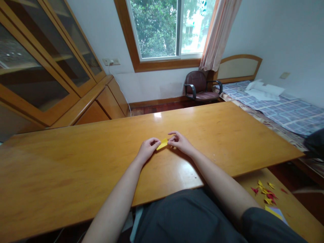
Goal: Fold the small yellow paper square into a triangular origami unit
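Observation:
A small piece of folded yellow paper [162, 144] is held between my two hands, just over the wooden table [83, 162]. My left hand [149, 148] pinches its left end between thumb and fingers. At its right end, the thumb and index finger of my right hand [179, 143] close on the paper's edge, while another finger sticks out. The exact folds are too small to make out.
A lower wooden surface [298, 216] at the right bears several small red and yellow folded paper figures [269, 194] and a stack of paper sheets [277, 214]. Beyond the table stand an armchair [201, 87], a bed [286, 104] and a glass-fronted cabinet [73, 98].

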`<state>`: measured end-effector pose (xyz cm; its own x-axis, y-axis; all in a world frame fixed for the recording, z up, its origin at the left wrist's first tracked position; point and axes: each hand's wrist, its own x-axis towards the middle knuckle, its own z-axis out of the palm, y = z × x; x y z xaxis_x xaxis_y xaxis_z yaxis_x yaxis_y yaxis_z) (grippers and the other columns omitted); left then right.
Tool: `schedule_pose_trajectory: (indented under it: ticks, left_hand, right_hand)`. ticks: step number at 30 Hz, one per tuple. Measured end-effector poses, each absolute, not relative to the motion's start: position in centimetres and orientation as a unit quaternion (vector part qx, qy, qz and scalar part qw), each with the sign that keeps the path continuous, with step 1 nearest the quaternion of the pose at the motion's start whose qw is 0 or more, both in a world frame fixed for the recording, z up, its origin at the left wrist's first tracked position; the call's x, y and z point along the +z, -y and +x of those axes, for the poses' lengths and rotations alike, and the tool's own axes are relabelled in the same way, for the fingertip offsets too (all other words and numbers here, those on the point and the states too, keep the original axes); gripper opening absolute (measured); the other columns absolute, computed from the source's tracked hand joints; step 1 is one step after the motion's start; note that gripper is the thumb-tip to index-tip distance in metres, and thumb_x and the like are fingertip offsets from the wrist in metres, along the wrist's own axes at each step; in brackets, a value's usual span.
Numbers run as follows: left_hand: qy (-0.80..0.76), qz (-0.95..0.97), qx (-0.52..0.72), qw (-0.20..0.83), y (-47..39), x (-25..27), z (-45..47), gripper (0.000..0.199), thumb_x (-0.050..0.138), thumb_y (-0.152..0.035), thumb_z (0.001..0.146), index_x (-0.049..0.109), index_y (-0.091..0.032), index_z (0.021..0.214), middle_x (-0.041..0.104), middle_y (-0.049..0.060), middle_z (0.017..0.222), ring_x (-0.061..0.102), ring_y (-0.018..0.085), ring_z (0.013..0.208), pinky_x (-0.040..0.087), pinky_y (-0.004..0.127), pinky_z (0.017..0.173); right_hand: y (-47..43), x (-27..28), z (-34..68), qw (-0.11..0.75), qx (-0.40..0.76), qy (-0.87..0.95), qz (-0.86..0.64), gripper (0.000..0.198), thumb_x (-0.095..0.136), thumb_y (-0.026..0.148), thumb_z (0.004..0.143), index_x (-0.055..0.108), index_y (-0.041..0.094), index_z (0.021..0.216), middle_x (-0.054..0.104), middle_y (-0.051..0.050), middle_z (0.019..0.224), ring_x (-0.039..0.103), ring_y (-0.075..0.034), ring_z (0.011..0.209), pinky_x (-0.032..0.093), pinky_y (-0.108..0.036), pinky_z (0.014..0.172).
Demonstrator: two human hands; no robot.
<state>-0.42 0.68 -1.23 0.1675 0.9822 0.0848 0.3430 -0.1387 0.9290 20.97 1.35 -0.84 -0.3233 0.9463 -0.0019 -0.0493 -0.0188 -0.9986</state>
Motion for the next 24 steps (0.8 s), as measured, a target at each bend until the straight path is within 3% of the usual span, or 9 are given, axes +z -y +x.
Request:
schedule_pose_trajectory:
  ticks: [4, 24]
  left_hand:
    - [-0.499, 0.672, 0.361, 0.411, -0.40, -0.99, -0.24, 0.029, 0.064, -0.045, 0.079, 0.067, -0.016, 0.080, 0.065, 0.001, 0.072, 0.057, 0.015, 0.065, 0.044, 0.024, 0.061]
    - [-0.499, 0.682, 0.341, 0.412, -0.18, -0.53, 0.06, 0.027, 0.064, -0.042, 0.079, 0.066, -0.015, 0.078, 0.063, 0.000, 0.070, 0.054, 0.013, 0.064, 0.041, 0.023, 0.061]
  right_hand:
    - [-1.19, -1.21, 20.75, 0.433, 0.581, 0.570, -0.387, 0.045, 0.073, 0.027, 0.071, 0.053, 0.018, 0.111, 0.064, 0.002, 0.076, 0.059, -0.011, 0.065, 0.045, -0.024, 0.061]
    - [-0.82, -1.34, 20.69, 0.425, 0.557, 0.597, -0.391, 0.036, 0.069, 0.035, 0.077, 0.058, 0.018, 0.107, 0.061, 0.002, 0.075, 0.055, -0.010, 0.061, 0.043, -0.023, 0.056]
